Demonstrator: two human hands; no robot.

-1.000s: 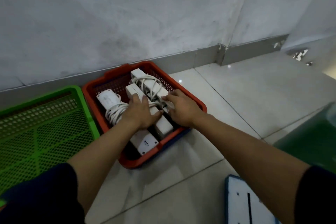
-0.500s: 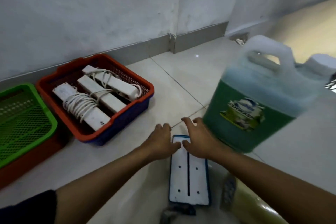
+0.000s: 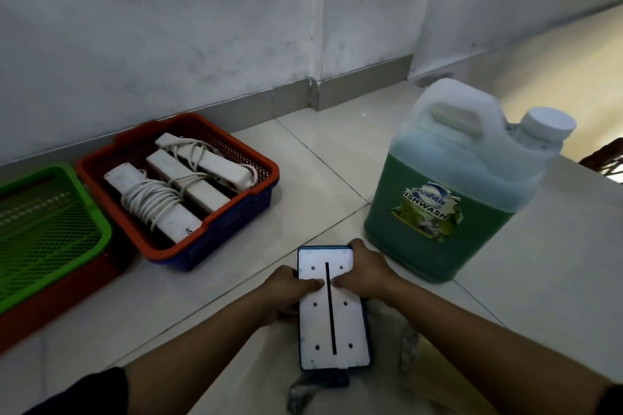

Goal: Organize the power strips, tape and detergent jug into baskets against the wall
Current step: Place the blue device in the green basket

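Observation:
A flat white power strip with a blue edge (image 3: 332, 323) lies on the floor tiles right in front of me. My left hand (image 3: 286, 290) grips its left side and my right hand (image 3: 367, 276) its right side, thumbs pressed on top. The detergent jug (image 3: 448, 192), full of green liquid with a white cap, stands on the floor just right of my right hand. A tape roll (image 3: 408, 344) shows partly under my right forearm. An orange basket (image 3: 161, 251), nested in a blue one, holds three white power strips (image 3: 188, 185) with coiled cords.
A green basket (image 3: 91, 200) stacked on a red one sits left of the orange basket, both against the grey wall (image 3: 202, 27). A wall corner juts out behind the jug. A dark plug or cord end (image 3: 333, 379) lies below the strip.
My hands left the strips in the orange basket and came back to the blue-edged strip on the floor. They now grip its sides. My view swung right, bringing the jug in.

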